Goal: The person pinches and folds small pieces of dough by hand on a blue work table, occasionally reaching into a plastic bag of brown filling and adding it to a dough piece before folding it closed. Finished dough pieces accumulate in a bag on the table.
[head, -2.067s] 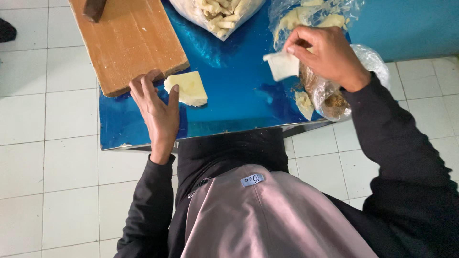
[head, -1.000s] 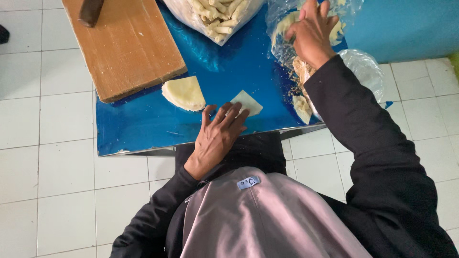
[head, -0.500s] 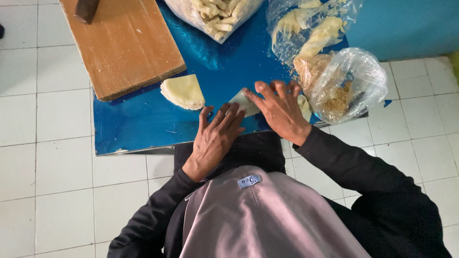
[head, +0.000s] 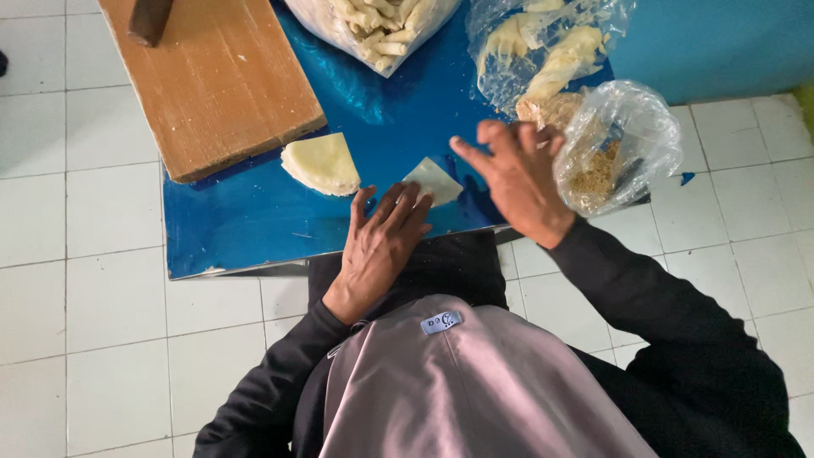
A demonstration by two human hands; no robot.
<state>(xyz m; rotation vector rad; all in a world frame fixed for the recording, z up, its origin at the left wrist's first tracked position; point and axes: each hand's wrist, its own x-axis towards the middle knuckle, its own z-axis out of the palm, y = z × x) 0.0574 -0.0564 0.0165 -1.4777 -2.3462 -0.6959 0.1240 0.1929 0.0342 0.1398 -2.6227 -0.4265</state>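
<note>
The thin pale wrapper sheet (head: pixel 432 181) lies flat on the blue table (head: pixel 237 220), just at one o'clock from the left hand (head: pixel 381 242), whose spread, empty fingertips touch its near edge. The right hand (head: pixel 517 182) hovers open just at three o'clock of the sheet, fingers loose, holding nothing. A stack of wrappers (head: pixel 322 163) sits at nine o'clock, apart.

Blue table (head: pixel 246 220), wooden board (head: pixel 225 80), wrappers (head: pixel 322 163), bags (head: pixel 619 144)
</note>
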